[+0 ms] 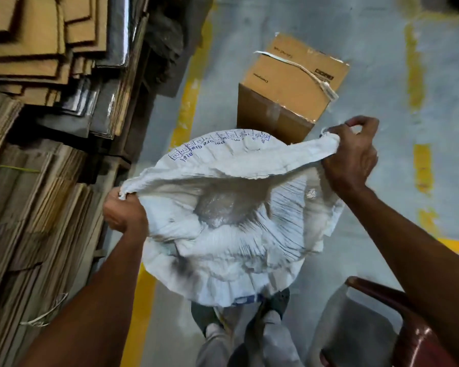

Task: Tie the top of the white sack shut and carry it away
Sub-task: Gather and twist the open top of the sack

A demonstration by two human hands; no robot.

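A: White sack stands on the floor in front of our feet, mouth pulled wide, not tied.
B: Hands?
A: Left hand fisted on the rim at 9 o'clock. Right hand pinching the rim corner at 2 o'clock.
B: Surroundings?
A: Cardboard box at 12, just beyond the sack. Flattened cartons stacked at 9.
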